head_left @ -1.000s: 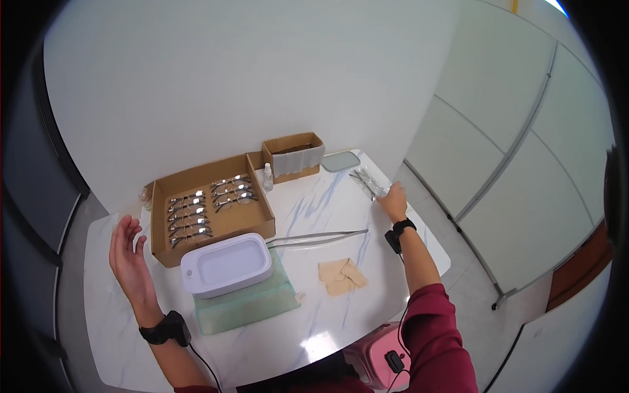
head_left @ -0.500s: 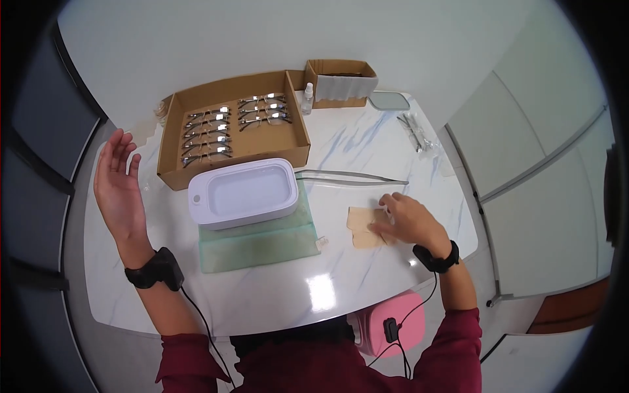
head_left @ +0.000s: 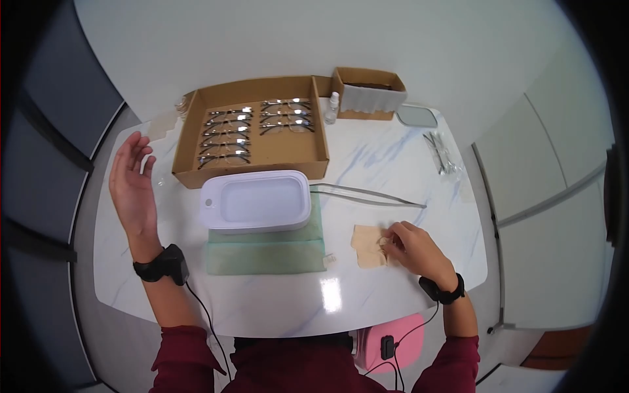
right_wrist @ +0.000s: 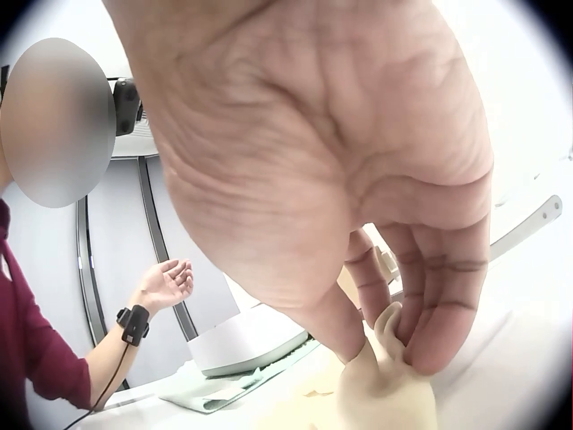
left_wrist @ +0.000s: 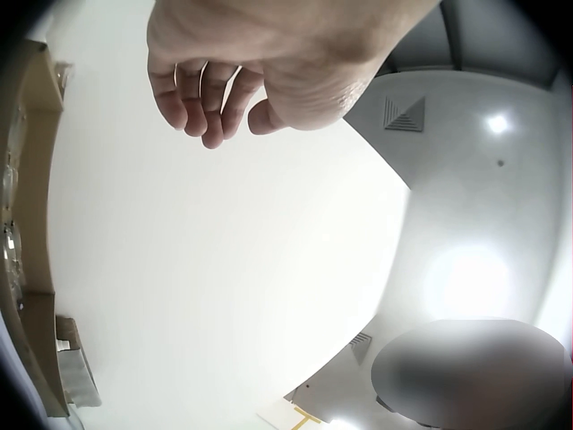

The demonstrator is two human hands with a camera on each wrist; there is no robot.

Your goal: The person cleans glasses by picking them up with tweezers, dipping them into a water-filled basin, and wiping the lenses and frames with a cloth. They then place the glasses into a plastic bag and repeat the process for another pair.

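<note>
My right hand (head_left: 419,251) is over a small beige cloth (head_left: 369,247) at the table's right front. Its thumb and fingers pinch a bunched-up fold of the cloth (right_wrist: 385,399), seen close in the right wrist view. My left hand (head_left: 134,190) is held up on the left side, fingers loosely bent, with nothing in it. It is nearest to the cardboard tray (head_left: 288,147) of eyeglasses (head_left: 225,141). Between the hands a lilac ultrasonic cleaner (head_left: 262,200) with an open basin rests on a folded green cloth (head_left: 262,259).
Long metal tweezers (head_left: 373,194) lie right of the cleaner. Behind stand a spray bottle (head_left: 332,108) and a cardboard box (head_left: 370,101) with grey cloth over its edge. A grey-green pad (head_left: 417,116) and glasses in clear wrapping (head_left: 442,155) lie at the far right.
My right hand has come back from the wrapped glasses at the far right to the beige cloth and now pinches a fold of it. The left hand stays raised.
</note>
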